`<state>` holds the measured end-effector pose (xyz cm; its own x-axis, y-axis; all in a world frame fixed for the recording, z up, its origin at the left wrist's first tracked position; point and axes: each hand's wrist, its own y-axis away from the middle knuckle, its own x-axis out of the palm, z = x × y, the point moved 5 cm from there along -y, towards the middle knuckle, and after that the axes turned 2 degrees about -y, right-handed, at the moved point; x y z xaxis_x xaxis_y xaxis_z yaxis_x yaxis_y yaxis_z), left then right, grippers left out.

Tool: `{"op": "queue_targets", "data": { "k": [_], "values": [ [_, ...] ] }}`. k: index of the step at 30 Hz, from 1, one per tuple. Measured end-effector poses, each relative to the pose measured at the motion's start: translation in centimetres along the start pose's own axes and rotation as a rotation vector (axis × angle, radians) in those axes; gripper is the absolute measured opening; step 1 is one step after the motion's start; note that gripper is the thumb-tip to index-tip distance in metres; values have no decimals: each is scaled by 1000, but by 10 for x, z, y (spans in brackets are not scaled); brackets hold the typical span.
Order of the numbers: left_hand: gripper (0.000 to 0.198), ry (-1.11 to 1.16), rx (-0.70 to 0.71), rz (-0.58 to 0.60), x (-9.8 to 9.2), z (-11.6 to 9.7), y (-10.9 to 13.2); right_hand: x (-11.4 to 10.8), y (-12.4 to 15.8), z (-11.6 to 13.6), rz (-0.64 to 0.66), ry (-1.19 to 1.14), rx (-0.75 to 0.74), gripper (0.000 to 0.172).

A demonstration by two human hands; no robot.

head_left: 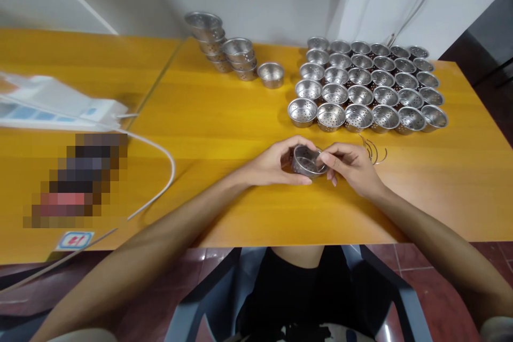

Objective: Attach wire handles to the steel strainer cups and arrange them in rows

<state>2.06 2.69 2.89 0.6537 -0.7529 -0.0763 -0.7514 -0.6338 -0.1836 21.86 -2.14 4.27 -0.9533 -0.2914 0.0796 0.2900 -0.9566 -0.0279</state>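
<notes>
Just above the table's front part, a perforated metal cup [308,162] is gripped by my left hand [280,163], thumb at its near side and fingers at its far side. My right hand [350,167] is at the cup's right rim, thumb and forefinger pinched together; what they hold, if anything, is too small to make out. Several thin curved wires [373,150] lie on the table beyond my right hand. Behind them, rows of similar perforated cups [358,116] stand close together, open side up.
Stacked cups [239,59] and a leaning taller stack [206,37] stand at the back, with a single cup [271,75] beside them. A white power strip [60,109], a looping cable [170,165], a blurred-out object [80,176] and a label [75,240] are at left.
</notes>
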Motion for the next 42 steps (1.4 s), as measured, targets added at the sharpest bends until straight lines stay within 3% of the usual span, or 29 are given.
{"op": "queue_targets", "data": {
  "k": [3, 6, 10, 15, 22, 31, 38, 42],
  "values": [
    [85, -56, 114, -108, 0, -4, 1, -9, 0, 0, -137, -18, -44, 59],
    [92, -108, 144, -179, 4, -7, 3, -9, -2, -3, -102, -22, 30, 70],
    [89, -168, 165, -227, 12, -7, 6, -6, -3, -7, -5, -7, 109, 67],
    [78, -336, 248, -261, 13, -7, 8, -6, -3, -8, -73, 27, 74, 59],
    [75, -468, 295, -252, 10, -9, 8, -6, -1, -14, -142, 76, 32, 56],
    [72, -621, 376, -239, 14, -17, 10, -12, 4, -13, -166, 256, -48, 38],
    [71, -717, 375, -187, 24, -20, 13, -9, 0, -7, -183, 184, -20, 56],
    [76, -696, 391, -117, 32, -19, 15, -7, -2, -7, -169, 257, -46, 62]
  ]
}}
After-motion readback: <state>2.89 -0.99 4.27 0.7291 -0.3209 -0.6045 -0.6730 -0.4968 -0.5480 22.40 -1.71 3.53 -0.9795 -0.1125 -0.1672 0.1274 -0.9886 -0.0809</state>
